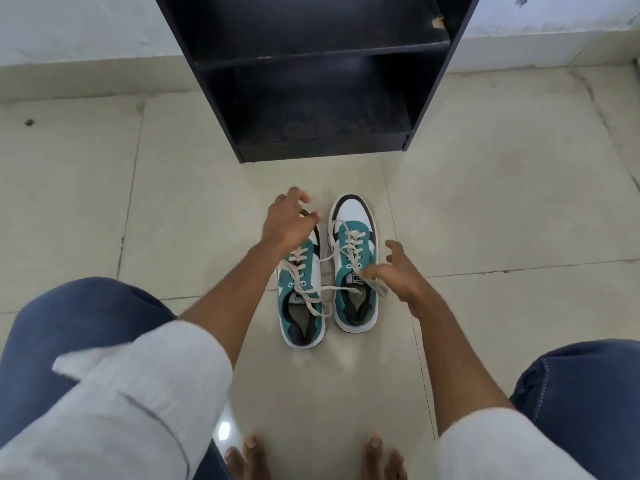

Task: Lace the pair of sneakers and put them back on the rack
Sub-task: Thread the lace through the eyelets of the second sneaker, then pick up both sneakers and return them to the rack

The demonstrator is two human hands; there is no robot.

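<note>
Two teal, white and black sneakers stand side by side on the floor, toes toward the rack. Both are threaded with cream laces whose loose, untied ends trail across between the shoes. My left hand (287, 220) hovers over the toe of the left sneaker (304, 306), fingers spread and holding nothing. Beside the right sneaker (353, 216), my right hand (398, 271) is open, with one fingertip reaching to the lace (349, 247) near the tongue. The dark shoe rack (322, 152) stands just beyond the shoes; its visible shelves hold nothing.
Pale floor tiles (485, 202) spread on all sides, with a low white ledge along the wall behind the rack. My knees in blue jeans frame the bottom corners, and my bare toes (252, 455) show at the bottom edge.
</note>
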